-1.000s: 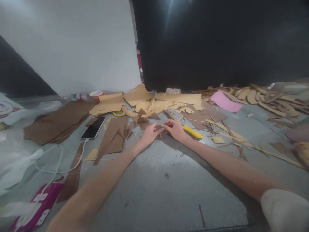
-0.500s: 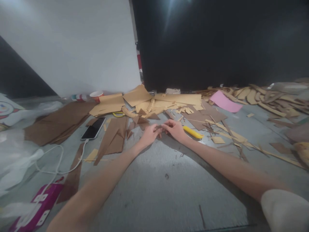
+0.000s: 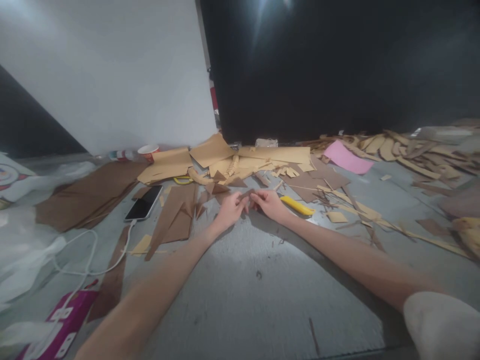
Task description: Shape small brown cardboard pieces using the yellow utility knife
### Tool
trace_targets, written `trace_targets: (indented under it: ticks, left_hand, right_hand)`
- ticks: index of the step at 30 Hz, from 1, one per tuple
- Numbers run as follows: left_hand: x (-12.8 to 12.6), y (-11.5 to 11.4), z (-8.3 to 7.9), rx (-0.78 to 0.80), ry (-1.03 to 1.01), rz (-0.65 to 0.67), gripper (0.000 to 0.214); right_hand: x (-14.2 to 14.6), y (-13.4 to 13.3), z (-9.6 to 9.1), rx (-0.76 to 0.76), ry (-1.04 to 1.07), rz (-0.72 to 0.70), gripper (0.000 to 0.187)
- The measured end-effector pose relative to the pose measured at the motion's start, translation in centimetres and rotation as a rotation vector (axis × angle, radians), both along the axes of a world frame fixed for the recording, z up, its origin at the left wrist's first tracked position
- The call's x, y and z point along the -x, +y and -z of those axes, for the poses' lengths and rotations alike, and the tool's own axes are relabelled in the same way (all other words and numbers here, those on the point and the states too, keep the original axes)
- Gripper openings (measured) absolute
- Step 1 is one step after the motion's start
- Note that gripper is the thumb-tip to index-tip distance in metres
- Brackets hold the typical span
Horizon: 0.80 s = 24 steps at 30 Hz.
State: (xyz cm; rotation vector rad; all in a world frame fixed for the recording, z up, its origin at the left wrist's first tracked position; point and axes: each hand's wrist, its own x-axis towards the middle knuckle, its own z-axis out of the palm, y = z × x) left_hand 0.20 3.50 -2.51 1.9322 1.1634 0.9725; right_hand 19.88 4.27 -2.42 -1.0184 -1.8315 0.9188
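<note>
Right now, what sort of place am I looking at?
Probably a craft workspace where sheet material is cut: a grey work surface holds stacked brown sheets, heaped curved strips and a yellow tool.

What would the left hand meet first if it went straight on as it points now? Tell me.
Most likely the right hand, just ahead of the left hand, with a small brown scrap between them; the depth is hard to judge.

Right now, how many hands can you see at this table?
2: the left hand and the right hand, close together near the middle, their fingertips at a small brown piece. No other hand shows.
</note>
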Motion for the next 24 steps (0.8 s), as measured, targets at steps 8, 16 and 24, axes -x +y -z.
trace_targets:
  ticks: [8,16,24]
  left_hand:
    - [1.0,-1.9,-1.6,-0.010,0.176,-0.060,0.037]
    - [1.5,-7.9,-1.1,-0.413,0.675,-0.110,0.047]
    - [1.7,-8.0,-0.8,-0.388,0.758,0.015,0.048]
  right_hand:
    - [0.4,-0.6,-0.4,-0.144,-0.124,0.071,0.032]
    - [1.1,-0.1,0.5,-0.156,-0.342,0.006,0.035]
    - [1.3,-0.7,0.4,-0.213,-0.465,0.145,0.028]
